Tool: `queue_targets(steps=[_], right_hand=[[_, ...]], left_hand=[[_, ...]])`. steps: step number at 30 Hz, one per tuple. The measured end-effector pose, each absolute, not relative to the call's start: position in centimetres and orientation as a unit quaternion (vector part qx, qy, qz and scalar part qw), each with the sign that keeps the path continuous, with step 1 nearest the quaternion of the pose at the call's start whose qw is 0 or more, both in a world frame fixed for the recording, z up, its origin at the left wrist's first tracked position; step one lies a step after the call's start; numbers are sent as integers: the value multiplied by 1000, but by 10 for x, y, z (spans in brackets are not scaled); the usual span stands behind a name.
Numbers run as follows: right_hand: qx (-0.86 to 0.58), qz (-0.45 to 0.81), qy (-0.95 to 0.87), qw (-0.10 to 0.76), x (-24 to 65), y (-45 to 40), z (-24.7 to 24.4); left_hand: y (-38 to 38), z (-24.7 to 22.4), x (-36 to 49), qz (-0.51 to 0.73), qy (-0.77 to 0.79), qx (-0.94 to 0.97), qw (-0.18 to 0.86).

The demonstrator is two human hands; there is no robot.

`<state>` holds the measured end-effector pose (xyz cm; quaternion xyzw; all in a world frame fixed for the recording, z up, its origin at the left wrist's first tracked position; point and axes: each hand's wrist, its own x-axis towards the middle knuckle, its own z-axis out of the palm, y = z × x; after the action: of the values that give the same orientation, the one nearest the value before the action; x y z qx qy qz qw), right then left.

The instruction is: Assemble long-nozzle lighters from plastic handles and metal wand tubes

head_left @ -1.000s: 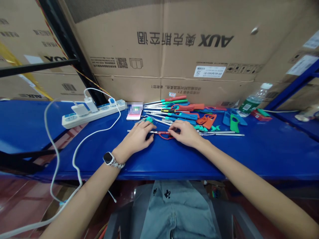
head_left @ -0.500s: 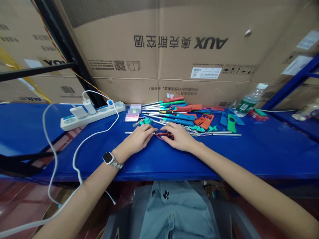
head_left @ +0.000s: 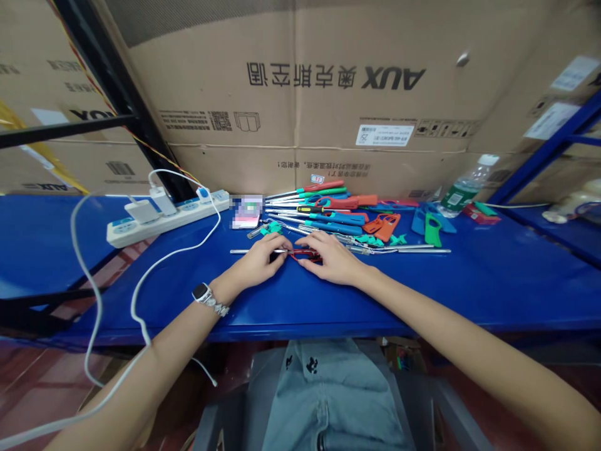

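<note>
On the blue table, my left hand point(head_left: 266, 255) is closed around the metal shaft of a red long-neck lighter point(head_left: 307, 252). The shaft's bare end sticks out to the left of that hand. My right hand point(head_left: 331, 258) curves over the lighter's red handle, its thumb and fingers on it. A thin red strip or loop shows between the two hands. Part of the handle is hidden under my right fingers. Just behind my hands lie a heap of long-neck lighters point(head_left: 335, 218) in blue, red and green, and small green plastic pieces point(head_left: 270, 228).
A yellow-black screwdriver point(head_left: 310, 210) lies on the heap. Orange and blue handle shells point(head_left: 382, 227), metal rods point(head_left: 413, 250) and a water bottle point(head_left: 462, 191) are to the right. A power strip point(head_left: 173, 218) with a trailing white cable point(head_left: 136, 294) is at left. Cardboard boxes point(head_left: 300, 113) stand behind.
The view has shifted slightly. My left fingers have curled a little more around the shaft, and the metal end still points left. My right hand stays over the red handle.
</note>
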<state>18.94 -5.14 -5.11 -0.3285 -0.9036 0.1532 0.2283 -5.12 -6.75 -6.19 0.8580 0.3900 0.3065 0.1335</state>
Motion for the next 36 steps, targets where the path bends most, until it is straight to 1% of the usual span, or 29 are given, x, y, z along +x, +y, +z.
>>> queue_targets(steps=[6, 14, 18, 22, 26, 31, 33, 36], right_hand=[[-326, 152, -905, 229, 189, -50, -52], [-319, 157, -905, 233, 188, -51, -52], [-318, 173, -898, 250, 188, -48, -50], [-309, 160, -901, 259, 180, -32, -38], [-323, 89, -925, 180, 155, -8, -19], [-319, 18, -944, 77, 119, 14, -4], [-307, 11, -950, 55, 110, 18, -2], [-302, 4, -952, 44, 103, 20, -3]], left_hand=[[-68, -62, -48, 284, 409, 859, 121], [-68, -64, -44, 287, 423, 852, 115], [-70, -62, -45, 321, 414, 844, 116], [-72, -56, -49, 394, 410, 819, 76], [-70, -52, -57, 464, 453, 759, 53], [-66, -54, -62, 484, 489, 724, 50], [-65, -53, -62, 489, 486, 723, 46], [-66, -51, -62, 493, 493, 715, 45]])
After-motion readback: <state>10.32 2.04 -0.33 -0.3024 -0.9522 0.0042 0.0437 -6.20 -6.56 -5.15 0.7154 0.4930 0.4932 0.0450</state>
